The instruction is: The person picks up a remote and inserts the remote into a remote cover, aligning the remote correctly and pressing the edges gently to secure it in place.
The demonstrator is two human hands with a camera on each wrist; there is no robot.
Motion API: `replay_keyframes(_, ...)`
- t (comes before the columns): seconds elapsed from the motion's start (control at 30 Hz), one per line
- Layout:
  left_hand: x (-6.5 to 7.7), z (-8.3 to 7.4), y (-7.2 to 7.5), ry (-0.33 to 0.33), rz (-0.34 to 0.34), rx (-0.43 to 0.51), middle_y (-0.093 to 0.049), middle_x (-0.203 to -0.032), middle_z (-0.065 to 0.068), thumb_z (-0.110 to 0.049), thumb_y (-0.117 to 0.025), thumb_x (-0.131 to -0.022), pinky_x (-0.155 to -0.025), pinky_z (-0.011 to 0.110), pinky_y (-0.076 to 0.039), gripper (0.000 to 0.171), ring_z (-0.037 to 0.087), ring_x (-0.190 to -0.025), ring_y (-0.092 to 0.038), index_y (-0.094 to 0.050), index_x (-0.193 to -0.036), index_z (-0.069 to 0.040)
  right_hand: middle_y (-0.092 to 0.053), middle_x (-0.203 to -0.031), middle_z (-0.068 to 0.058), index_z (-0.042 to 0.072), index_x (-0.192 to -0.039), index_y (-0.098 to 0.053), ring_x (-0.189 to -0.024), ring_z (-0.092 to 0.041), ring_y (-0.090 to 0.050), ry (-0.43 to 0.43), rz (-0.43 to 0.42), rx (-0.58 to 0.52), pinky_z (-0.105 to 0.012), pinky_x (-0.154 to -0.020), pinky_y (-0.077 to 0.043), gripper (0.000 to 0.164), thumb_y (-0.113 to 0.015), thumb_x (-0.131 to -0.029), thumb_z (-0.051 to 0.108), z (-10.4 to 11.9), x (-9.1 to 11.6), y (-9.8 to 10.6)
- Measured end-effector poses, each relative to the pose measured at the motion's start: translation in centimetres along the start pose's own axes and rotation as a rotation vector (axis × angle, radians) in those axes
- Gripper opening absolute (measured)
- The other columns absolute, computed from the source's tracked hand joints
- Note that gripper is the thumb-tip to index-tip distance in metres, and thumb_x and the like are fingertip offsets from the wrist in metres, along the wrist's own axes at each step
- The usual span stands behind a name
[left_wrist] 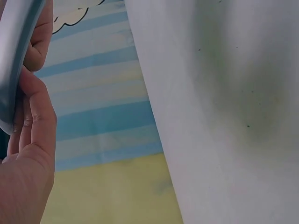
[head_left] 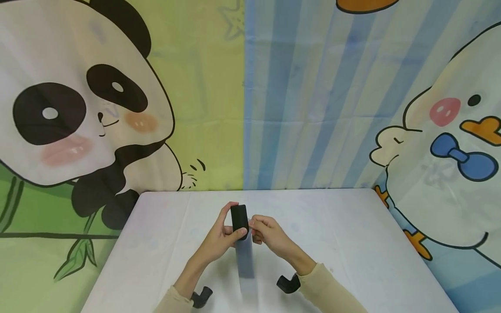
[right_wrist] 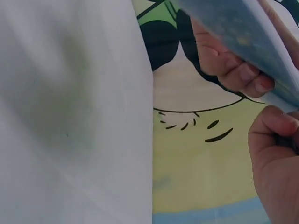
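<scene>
My left hand (head_left: 221,239) holds a black rectangular block (head_left: 239,221) upright above the table, thumb across its lower front and fingers behind it. A translucent blue-grey strip (head_left: 245,261) hangs below the block toward me. At the block's right side my right hand (head_left: 272,234) has its fingers curled, thumb and forefinger pinching the edge of the strip. Seen from the left wrist, the strip (left_wrist: 16,51) crosses in front of the left hand (left_wrist: 35,135). The right wrist view shows the strip (right_wrist: 252,37) over the left fingers, with the right hand (right_wrist: 278,154) at its end.
A white-covered table (head_left: 332,234) lies under both hands. Behind it hangs a cartoon backdrop (head_left: 305,95) with a panda and a white bird. A black angled piece (head_left: 202,297) sits by the left cuff and another black piece (head_left: 288,284) by the right cuff.
</scene>
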State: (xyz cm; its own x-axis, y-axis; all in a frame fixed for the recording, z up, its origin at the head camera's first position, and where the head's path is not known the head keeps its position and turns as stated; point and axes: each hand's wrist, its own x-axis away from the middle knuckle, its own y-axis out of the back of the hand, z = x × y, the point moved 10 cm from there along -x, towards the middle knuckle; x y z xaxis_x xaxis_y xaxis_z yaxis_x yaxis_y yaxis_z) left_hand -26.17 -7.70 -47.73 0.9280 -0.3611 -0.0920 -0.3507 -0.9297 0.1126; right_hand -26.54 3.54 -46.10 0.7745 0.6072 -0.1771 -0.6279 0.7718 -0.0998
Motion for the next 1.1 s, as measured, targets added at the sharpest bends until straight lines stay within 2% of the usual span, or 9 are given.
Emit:
replay_keyframes(0.1,-0.1,0.0,0.0,-0.004,-0.008,-0.015,-0.073,-0.087,0.011,-0.024,-0.071,-0.096,-0.067,0.042,-0.059,0.075,0.027,-0.081,-0.071,-0.024,-0.153,-0.038,-0.032,-0.059,-0.002,-0.012,-0.08,-0.043,-0.054,-0.013,-0.029,-0.02,-0.039,-0.053,-0.029,-0.056,-0.03,0.037,-0.047,-0.106,0.014,-0.3,-0.2,0.3)
replay_keyframes(0.2,0.1,0.3,0.1,0.002,-0.022,-0.016,-0.073,-0.089,0.01,-0.024,-0.071,-0.096,-0.068,0.045,-0.059,0.077,0.026,-0.08,-0.071,-0.022,-0.153,-0.039,-0.033,-0.059,-0.001,-0.011,-0.08,-0.044,-0.053,-0.013,-0.03,-0.039,-0.034,-0.017,-0.029,-0.056,-0.03,0.036,-0.047,-0.106,0.014,-0.7,-0.2,0.5)
replay_keyframes(0.3,0.2,0.6,0.3,0.006,-0.036,0.074,-0.073,-0.098,0.014,-0.024,-0.07,-0.097,-0.074,0.045,-0.059,0.082,0.027,-0.087,-0.071,-0.016,-0.157,-0.036,-0.033,-0.059,-0.001,-0.007,-0.079,-0.046,-0.053,-0.018,-0.029,-0.039,-0.036,0.047,-0.028,-0.056,-0.032,0.037,-0.047,-0.107,0.018,-0.8,-0.2,1.1)
replay_keyframes(0.4,0.5,1.1,0.2,0.021,-0.036,0.265,-0.07,-0.113,0.018,-0.02,-0.064,-0.101,-0.085,0.041,-0.057,0.074,0.028,-0.099,-0.07,-0.019,-0.159,-0.018,-0.031,-0.059,-0.003,-0.005,-0.08,-0.046,-0.054,-0.023,-0.027,-0.018,-0.047,0.069,-0.028,-0.057,-0.033,0.04,-0.047,-0.107,0.024,-0.4,-0.2,1.7)
replay_keyframes(0.53,0.8,2.3,0.2,0.051,-0.066,0.415,-0.07,-0.114,0.016,-0.013,-0.063,-0.101,-0.092,0.04,-0.054,0.048,0.024,-0.101,-0.069,-0.047,-0.138,0.013,-0.031,-0.06,-0.005,-0.005,-0.08,-0.044,-0.053,-0.019,-0.027,-0.015,-0.049,0.084,-0.03,-0.056,-0.03,0.039,-0.044,-0.109,0.021,0.0,-0.1,2.2)
replay_keyframes(0.67,0.9,2.8,0.7,0.041,-0.112,0.361,-0.071,-0.107,0.014,-0.01,-0.071,-0.095,-0.088,0.04,-0.055,0.034,0.023,-0.096,-0.07,-0.063,-0.119,0.013,-0.036,-0.061,-0.001,-0.004,-0.082,-0.049,-0.053,-0.013,-0.033,-0.019,-0.067,0.22,-0.028,-0.054,-0.03,0.033,-0.041,-0.11,0.013,0.1,0.0,2.8)
replay_keyframes(0.8,1.0,2.6,0.9,0.026,-0.139,0.282,-0.07,-0.106,0.015,-0.015,-0.074,-0.092,-0.085,0.039,-0.056,0.033,0.024,-0.095,-0.07,-0.067,-0.116,0.007,-0.049,-0.073,-0.002,-0.005,-0.107,-0.055,-0.057,-0.018,-0.044,0.044,-0.123,0.362,-0.029,-0.051,-0.04,0.018,-0.042,-0.108,0.007,1.0,-0.1,3.3)
replay_keyframes(0.9,0.9,2.2,0.5,0.017,-0.115,0.228,-0.07,-0.106,0.015,-0.017,-0.075,-0.092,-0.084,0.038,-0.057,0.035,0.023,-0.095,-0.07,-0.067,-0.116,0.007,-0.057,-0.089,-0.006,-0.003,-0.121,-0.053,-0.066,-0.025,-0.051,0.065,-0.168,0.382,-0.034,-0.056,-0.046,0.019,-0.047,-0.107,0.009,1.8,-0.3,3.6)
replay_keyframes(1.1,1.0,0.8,0.2,-0.05,-0.093,-0.009,-0.069,-0.091,0.009,-0.027,-0.073,-0.094,-0.075,0.041,-0.059,0.025,0.023,-0.081,-0.071,-0.066,-0.103,-0.005,-0.062,-0.092,-0.013,-0.002,-0.108,-0.059,-0.07,-0.026,-0.055,0.048,-0.145,0.381,-0.032,-0.06,-0.048,0.014,-0.05,-0.106,0.009,2.7,-0.5,3.1)
